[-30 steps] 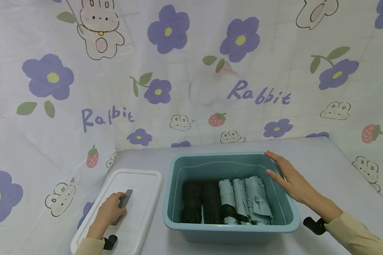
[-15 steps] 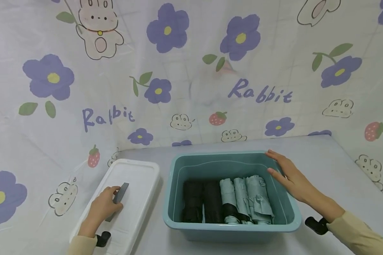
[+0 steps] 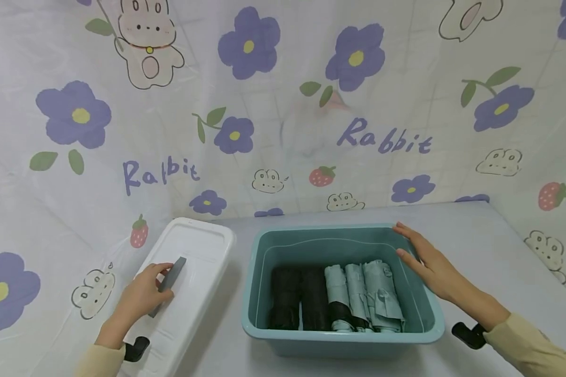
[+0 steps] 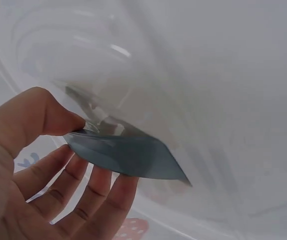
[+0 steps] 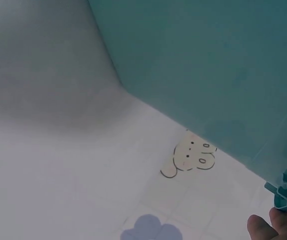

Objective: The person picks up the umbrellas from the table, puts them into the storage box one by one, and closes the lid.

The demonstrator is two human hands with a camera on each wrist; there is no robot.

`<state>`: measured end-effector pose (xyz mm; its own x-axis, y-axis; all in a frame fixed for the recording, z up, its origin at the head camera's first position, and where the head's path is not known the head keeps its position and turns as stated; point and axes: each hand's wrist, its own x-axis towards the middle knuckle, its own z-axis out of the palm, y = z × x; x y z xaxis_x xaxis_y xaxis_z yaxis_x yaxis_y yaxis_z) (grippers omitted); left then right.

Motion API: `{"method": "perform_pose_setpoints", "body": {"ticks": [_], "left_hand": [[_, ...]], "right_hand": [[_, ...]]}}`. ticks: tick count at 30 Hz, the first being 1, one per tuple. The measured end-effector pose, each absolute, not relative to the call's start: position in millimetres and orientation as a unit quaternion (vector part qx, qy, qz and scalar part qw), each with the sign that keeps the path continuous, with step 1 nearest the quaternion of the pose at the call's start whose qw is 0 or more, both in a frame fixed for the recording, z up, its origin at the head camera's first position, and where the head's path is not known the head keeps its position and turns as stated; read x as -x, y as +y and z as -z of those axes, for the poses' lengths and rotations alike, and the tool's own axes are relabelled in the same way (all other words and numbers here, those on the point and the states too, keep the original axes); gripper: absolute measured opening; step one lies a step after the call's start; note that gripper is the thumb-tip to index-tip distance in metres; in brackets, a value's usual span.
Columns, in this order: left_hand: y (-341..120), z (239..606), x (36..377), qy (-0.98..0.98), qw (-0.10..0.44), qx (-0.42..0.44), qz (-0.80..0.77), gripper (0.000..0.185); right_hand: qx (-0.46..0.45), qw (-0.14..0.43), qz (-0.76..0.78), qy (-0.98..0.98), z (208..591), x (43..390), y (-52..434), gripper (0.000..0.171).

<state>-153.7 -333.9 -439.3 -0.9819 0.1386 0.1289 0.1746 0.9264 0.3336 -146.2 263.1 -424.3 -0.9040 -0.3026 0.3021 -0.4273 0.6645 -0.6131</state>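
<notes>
The big teal bin [image 3: 420, 335] sits under the right hand [image 3: 429, 264], which lies flat on its right rim with fingers straight. Down inside the bin, left of that hand, are rolled black and teal cloths [image 3: 335, 296]. The white lid [image 3: 188, 293] tilts up, held by the left hand [image 3: 139, 296]. Its thumb and fingers pinch the lid's gray handle [image 4: 128, 157], maybe a clip.

Setting: home-style staged corner | backdrop: cartoon rabbit-and-flower sheet [image 3: 283, 104] covering walls | tabletop [image 3: 471, 235] under pale cloth | teal storage bin [image 3: 339, 335] with rolled clothes [image 3: 358, 293]
</notes>
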Motion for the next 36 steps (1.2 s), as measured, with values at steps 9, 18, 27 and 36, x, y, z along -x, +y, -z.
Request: {"method": "perform_pose_setpoints", "body": {"ticks": [9, 18, 27, 36], "left_hand": [[-326, 414, 150, -0.970, 0.075, 0.125, 0.197, 0.058], [-318, 395, 144, -0.960, 0.111, 0.175, 0.189, 0.059], [-311, 379, 140, -0.947, 0.107, 0.234, 0.194, 0.059], [-293, 374, 139, -0.940, 0.065, 0.275, 0.194, 0.055]], "right_hand": [[-0.208, 0.093, -0.352, -0.908, 423, 145, 264, 0.052], [-0.210, 0.098, -0.343, -0.910, 423, 146, 265, 0.051], [-0.205, 0.094, -0.351, -0.909, 426, 145, 265, 0.050], [-0.208, 0.096, -0.353, -0.907, 424, 146, 264, 0.049]]}}
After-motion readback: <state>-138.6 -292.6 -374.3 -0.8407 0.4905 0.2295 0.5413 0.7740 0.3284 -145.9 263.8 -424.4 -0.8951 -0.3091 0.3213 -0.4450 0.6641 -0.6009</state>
